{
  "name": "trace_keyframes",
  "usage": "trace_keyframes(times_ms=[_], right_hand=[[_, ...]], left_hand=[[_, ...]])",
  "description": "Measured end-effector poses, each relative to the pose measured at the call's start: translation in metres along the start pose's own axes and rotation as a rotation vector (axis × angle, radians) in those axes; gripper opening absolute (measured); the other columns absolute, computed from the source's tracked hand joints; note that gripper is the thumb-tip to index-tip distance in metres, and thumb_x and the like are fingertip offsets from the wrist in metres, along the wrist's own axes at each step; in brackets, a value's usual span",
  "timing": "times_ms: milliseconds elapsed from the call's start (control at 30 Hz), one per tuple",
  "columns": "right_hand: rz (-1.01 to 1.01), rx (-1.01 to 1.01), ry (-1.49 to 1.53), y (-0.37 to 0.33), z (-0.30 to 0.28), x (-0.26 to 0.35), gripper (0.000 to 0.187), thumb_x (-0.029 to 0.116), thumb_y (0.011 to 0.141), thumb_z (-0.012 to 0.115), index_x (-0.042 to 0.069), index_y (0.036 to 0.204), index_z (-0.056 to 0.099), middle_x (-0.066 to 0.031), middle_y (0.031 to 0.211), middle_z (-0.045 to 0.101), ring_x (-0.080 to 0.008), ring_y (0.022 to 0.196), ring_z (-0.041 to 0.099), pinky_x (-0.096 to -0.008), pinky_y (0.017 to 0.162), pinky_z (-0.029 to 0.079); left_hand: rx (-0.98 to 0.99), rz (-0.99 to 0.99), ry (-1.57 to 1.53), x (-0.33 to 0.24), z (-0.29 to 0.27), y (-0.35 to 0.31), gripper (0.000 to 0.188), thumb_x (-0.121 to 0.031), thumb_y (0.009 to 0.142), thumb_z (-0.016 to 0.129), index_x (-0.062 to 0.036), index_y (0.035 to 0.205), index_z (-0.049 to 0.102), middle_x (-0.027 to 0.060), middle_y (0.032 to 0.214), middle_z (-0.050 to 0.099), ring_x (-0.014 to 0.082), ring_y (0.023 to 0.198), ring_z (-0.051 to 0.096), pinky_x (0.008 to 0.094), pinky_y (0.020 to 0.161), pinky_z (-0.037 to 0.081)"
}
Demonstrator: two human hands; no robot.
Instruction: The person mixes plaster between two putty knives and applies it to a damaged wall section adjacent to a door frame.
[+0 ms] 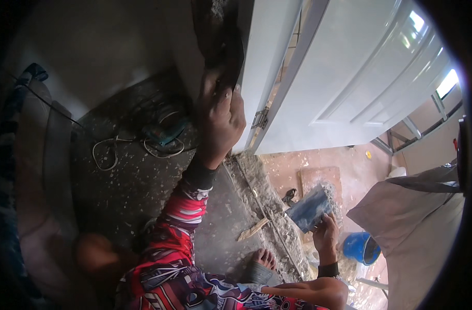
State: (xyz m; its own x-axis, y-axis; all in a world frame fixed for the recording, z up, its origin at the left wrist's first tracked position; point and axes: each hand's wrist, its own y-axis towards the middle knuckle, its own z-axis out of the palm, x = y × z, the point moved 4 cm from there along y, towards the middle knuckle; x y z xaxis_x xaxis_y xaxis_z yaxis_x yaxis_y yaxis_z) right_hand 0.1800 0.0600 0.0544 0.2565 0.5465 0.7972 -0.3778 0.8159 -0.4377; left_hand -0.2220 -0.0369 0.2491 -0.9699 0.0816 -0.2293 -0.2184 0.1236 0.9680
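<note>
Read as a clock face around the middle of the view, the white door (349, 77) fills one to three o'clock, a glossy leaf with raised panel mouldings, blocking much of that side. Its metal hinge (260, 119) joins it to the smooth, pale door frame (267, 46) at one o'clock. At ten o'clock, on the dark, speckled floor (114, 201), lies a teal corded tool (166, 133), with loops of white cable (108, 164) beside it toward nine. A rough, crumbly strip of grey mortar (262, 199) runs from the frame's foot toward five o'clock, a pale, splintery piece of wood (252, 229) next to it near a bare foot (264, 258). A round blue bucket (357, 248) stands at four, just beyond the right hand; a creased grey sheet (409, 222) hangs between three and four, and a small yellow ring (368, 154) lies at three.

Near the middle, toward eleven o'clock, the left hand (223, 119) is closed around a dark tool (230, 59) beside the frame; shadow hides its exact shape. Between four and five, the right hand (326, 235) grips the edge of a flat blue-grey plate (309, 209), tilted, smeared, with lumpy grey paste along its far side.
</note>
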Motion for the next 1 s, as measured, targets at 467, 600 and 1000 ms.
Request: trace_keyframes(times_ms=[467, 600, 1000], right_hand=[[-0.047, -0.022, -0.041, -0.005, -0.001, -0.007, 0.010, 0.009, 0.095, 0.049, 0.010, 0.101, 0.058, -0.0015, 0.090, 0.065, -0.0171, 0.075, 0.067, -0.0385, 0.063, 0.059], [-0.047, -0.046, -0.045, -0.011, 0.011, -0.009, 0.010, 0.009, 0.094, 0.049, 0.011, 0.099, 0.058, -0.0026, 0.092, 0.066, -0.0177, 0.079, 0.067, -0.0415, 0.066, 0.059], [-0.031, 0.032, -0.147, -0.035, 0.010, 0.011, 0.029, 0.022, 0.096, 0.048, 0.010, 0.121, 0.057, -0.0026, 0.101, 0.066, -0.0165, 0.090, 0.065, -0.0361, 0.073, 0.055]], left_hand=[[0.010, -0.288, -0.155, 0.032, -0.069, -0.064, 0.014, -0.006, 0.097, 0.060, 0.0042, 0.106, 0.063, 0.0106, 0.097, 0.065, 0.0168, 0.081, 0.059, 0.0321, 0.071, 0.048], [0.045, -0.586, -0.331, 0.061, -0.070, -0.097, 0.012, -0.010, 0.098, 0.062, 0.0010, 0.100, 0.065, 0.0016, 0.087, 0.065, 0.0070, 0.069, 0.053, 0.0242, 0.060, 0.041], [0.071, -0.280, -0.089, 0.076, -0.084, -0.134, 0.013, -0.003, 0.093, 0.065, 0.0062, 0.086, 0.061, 0.0142, 0.077, 0.062, 0.0273, 0.065, 0.057, 0.0345, 0.060, 0.046]])
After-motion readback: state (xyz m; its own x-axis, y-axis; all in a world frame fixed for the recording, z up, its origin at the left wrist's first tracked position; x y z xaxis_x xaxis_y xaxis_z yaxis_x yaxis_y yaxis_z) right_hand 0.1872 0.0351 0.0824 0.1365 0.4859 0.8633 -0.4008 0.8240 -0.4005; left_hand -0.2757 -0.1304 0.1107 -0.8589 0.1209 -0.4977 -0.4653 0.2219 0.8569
